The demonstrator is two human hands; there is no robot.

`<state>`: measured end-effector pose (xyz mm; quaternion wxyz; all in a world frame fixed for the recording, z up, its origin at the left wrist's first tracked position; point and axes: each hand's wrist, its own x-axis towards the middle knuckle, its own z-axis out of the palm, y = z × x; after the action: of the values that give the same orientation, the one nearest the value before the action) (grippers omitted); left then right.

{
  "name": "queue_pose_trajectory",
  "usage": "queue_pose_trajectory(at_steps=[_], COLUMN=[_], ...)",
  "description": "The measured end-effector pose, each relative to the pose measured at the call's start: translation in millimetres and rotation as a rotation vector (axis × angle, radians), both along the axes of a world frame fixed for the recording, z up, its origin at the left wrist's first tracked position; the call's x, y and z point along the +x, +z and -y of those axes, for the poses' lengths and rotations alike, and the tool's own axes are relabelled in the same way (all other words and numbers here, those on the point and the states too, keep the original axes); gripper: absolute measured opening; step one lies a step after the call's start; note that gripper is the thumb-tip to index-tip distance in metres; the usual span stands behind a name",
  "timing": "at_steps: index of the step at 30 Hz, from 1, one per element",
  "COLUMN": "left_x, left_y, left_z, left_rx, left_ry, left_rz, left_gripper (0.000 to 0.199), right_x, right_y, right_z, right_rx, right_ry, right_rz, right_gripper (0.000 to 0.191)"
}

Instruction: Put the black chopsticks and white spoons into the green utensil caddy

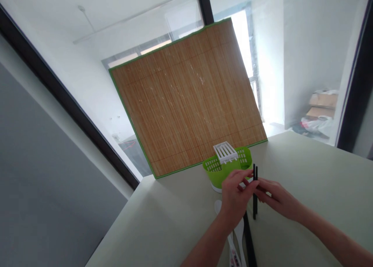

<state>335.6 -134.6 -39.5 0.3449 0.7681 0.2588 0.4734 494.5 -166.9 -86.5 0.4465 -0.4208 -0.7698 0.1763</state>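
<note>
Two black chopsticks [255, 201] stand nearly upright between my hands, in front of a green basket [215, 175]. My left hand [236, 193] pinches them near the upper part with thumb and fingers. From the other side my right hand [274, 195] has its fingers closed on the chopsticks too. The basket has slotted walls, a white base and a white slatted rack [225, 152] on top. Below my left hand lie a white spoon [239, 234], another white-headed utensil [218, 206] with a patterned handle, and a long black utensil [250, 243], partly hidden by my arm.
A bamboo mat [186, 100] with green edging leans against the glass behind the basket. The pale table [175, 216] ends at a slanted left edge beside a dark window frame [87, 119]. Beyond the glass, cardboard boxes [322, 103] and plastic bags sit at the right.
</note>
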Motion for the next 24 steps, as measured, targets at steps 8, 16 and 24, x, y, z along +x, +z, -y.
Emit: queue_pose_trajectory(at_steps=[8, 16, 24], left_x=[4, -3, -25], left_y=[0.1, 0.1, 3.4], left_z=[-5, -1, -7], left_rx=[-0.092, -0.072, -0.063], left_ry=[-0.019, 0.033, 0.075], left_rz=[-0.031, -0.027, -0.057], left_gripper=[0.021, 0.013, 0.012], right_x=[-2, -9, -19], right_y=[-9.0, -20.2, -24.8], right_z=[-1, -2, -4], right_rx=[0.049, 0.054, -0.045], right_ry=[-0.021, -0.052, 0.043], right_rz=[0.003, 0.038, 0.108], right_gripper=[0.012, 0.013, 0.02])
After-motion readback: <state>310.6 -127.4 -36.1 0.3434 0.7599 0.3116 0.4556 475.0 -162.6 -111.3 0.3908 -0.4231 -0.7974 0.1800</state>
